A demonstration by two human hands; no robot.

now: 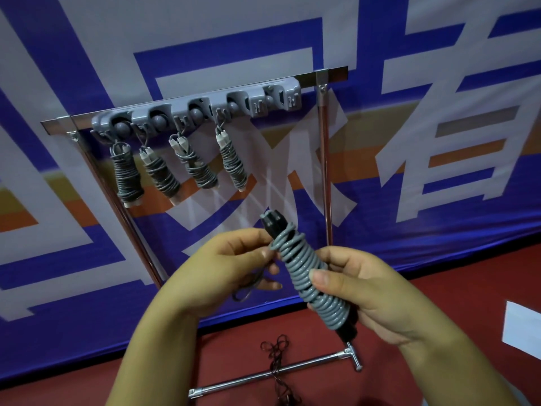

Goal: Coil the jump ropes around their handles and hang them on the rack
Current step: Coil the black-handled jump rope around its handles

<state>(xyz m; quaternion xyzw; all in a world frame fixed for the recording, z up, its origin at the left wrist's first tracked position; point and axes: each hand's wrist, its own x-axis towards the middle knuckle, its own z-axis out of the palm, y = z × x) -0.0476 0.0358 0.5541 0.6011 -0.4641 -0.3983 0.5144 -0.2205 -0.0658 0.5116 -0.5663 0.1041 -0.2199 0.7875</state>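
A: What is filling the view?
B: A blue and white banner [87,259] is hanging behind a metal rack [323,159], where four coiled ropes [181,168] are dangling from its grey hook bar [196,111].

A: And the hands?
B: The right hand [366,291] is gripping a black-handled jump rope [304,271], coiled grey; the left hand [231,268] is pinching its loose end [248,288].

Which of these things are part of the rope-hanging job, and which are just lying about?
Part of the job:
- coiled grey rope, held by the right hand
- its loose end, pinched by the left hand
- grey hook rack
- four hung ropes

Lying about:
- dark cord on the floor
- white sheet
- banner
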